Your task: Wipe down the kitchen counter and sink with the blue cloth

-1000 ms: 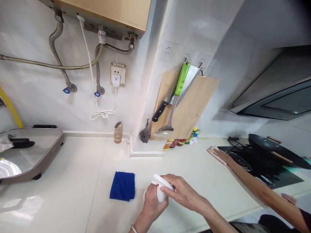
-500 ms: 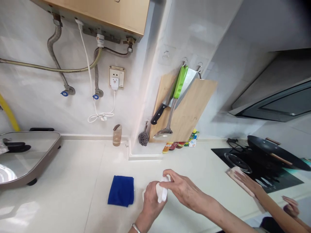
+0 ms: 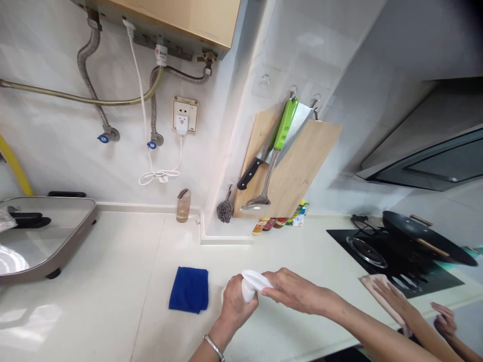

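Note:
My left hand (image 3: 237, 300) is wrapped around a white bottle (image 3: 248, 291), most of which its fingers hide. On top of the bottle is a long white spray head (image 3: 255, 278), pointing sideways. My right hand (image 3: 289, 290) pinches the right end of that head between thumb and fingers. Just left of my hands, a folded blue cloth (image 3: 189, 290) lies flat on the white countertop (image 3: 124, 281).
Another person's hand (image 3: 390, 296) presses a pale cloth (image 3: 379, 288) beside the black cooktop (image 3: 370, 251), where a wok (image 3: 418, 234) stands. An electric pan (image 3: 71, 241) sits at left. Cutting boards (image 3: 302, 166), a ladle (image 3: 266, 186) and a knife (image 3: 249, 174) hang ahead.
The white spray head has turned so that it points right, and my right hand has shifted right with its end. The other person's hand and cloth have moved slightly right and nearer.

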A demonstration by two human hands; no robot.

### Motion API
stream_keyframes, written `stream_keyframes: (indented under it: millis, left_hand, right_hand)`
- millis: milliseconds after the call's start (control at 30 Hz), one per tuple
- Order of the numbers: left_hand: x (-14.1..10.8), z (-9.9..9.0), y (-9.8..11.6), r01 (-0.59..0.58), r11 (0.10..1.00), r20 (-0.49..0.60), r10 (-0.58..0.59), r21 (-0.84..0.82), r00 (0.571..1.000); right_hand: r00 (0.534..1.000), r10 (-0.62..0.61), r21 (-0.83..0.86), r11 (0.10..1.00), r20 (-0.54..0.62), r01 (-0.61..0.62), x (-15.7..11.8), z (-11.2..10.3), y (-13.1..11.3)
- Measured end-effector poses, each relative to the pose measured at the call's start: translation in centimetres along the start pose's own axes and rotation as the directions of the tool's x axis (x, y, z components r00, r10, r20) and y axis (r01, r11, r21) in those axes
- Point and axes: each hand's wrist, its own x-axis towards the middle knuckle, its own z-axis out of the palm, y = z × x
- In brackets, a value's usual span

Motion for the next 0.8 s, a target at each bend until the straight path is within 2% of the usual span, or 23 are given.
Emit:
stream_keyframes:
  millis: [100,167,200,267,300,367,467,567,667,733,800]
  left_hand:
    - [0.8,-1.7,0.2,0.0,0.985,0.204,0.037,-0.175,0.978]
    - [1.2,-2.8,0.5,0.057,0.964,0.337,0.035,-0.259,0.941]
    - [1.3,-3.2,0.6,0.088,0.958,0.368,0.019,-0.271,0.93]
    - [1.4,-3.3,0.7,0.11,0.961,0.357,-0.012,-0.255,0.934]
    - [1.3,-3.2,0.7,0.106,0.966,0.329,-0.023,-0.235,0.944]
    - [1.2,-2.8,0.6,0.083,0.98,0.262,-0.033,-0.183,0.965]
    - [1.0,-2.2,0.6,0.03,0.988,0.231,0.005,-0.15,0.973]
    - [0.9,-1.9,0.6,0.013,0.987,0.262,0.029,-0.159,0.965]
    - [0.8,-1.6,0.2,0.046,0.987,0.301,0.002,-0.154,0.954]
    - [0.7,-1.4,-0.1,0.055,0.987,0.314,-0.005,-0.153,0.949]
    - [0.5,-1.2,-0.2,0.058,0.987,0.311,-0.01,-0.147,0.95]
  right_hand:
    - [0.985,-0.151,0.059,0.988,0.085,0.146,0.3,-1.6,0.4]
    - [0.979,-0.186,-0.069,0.979,0.078,0.192,0.9,-2.4,0.6]
    - [0.986,-0.165,-0.191,0.967,0.026,0.167,1.1,-2.7,0.6]
    - [0.99,-0.063,-0.433,0.902,-0.127,0.002,1.3,-2.9,0.2]
    - [0.982,0.007,-0.495,0.863,-0.186,-0.1,1.3,-2.9,-0.2]
    - [0.969,0.126,-0.501,0.837,-0.213,-0.219,1.0,-2.4,-1.3]
    - [0.973,0.179,-0.484,0.845,-0.145,-0.227,0.7,-1.2,-3.1]
    - [0.978,0.179,-0.498,0.842,-0.103,-0.207,0.8,-0.4,-4.1]
    - [0.978,0.207,-0.343,0.919,0.003,-0.193,1.0,-0.5,-4.2]
    - [0.983,0.177,-0.248,0.955,0.044,-0.16,0.9,-0.6,-4.1]
    - [0.993,0.112,-0.266,0.959,0.037,-0.098,0.6,-0.4,-3.9]
